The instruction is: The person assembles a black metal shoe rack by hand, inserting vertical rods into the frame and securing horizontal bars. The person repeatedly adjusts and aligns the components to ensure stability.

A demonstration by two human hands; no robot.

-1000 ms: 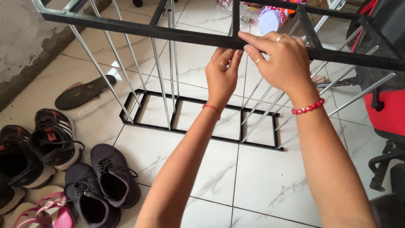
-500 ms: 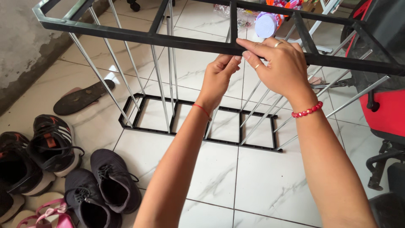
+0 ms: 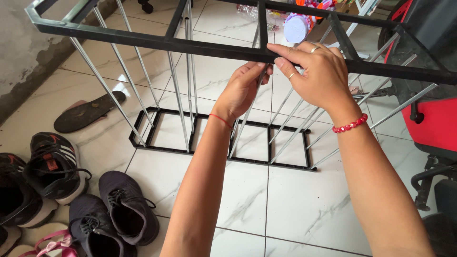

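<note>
Black plastic is under the right hand (image 3: 318,75): its thumb and forefinger pinch the near rail of the upper rack frame (image 3: 143,42), with the other fingers resting on top, so the frame is kept level and steady at chest height. Just below it the left hand (image 3: 243,88) is curled around the top end of one silver metal rod (image 3: 247,114), fingers closed on it right where the rod meets the underside of the rail. That hold looks suited to guiding the rod's tip into a socket in the frame, though the socket itself is hidden behind the fingers.

Several more metal rods (image 3: 183,90) run down from the upper frame to a matching lower rack frame (image 3: 223,135) lying flat on the white marble-patterned floor tiles (image 3: 295,204). Some rods stand near upright, while those on the right slant outward, so the structure seems only partly squared up.

A red bead bracelet (image 3: 351,125) circles the right wrist and a thin red thread (image 3: 221,120) the left. To the left on the floor lie a dark flip-flop (image 3: 88,110), black-and-white sneakers (image 3: 54,164) and dark grey sneakers (image 3: 128,207). A red and black office chair (image 3: 431,123) stands at the right edge, near the frame's far end.
</note>
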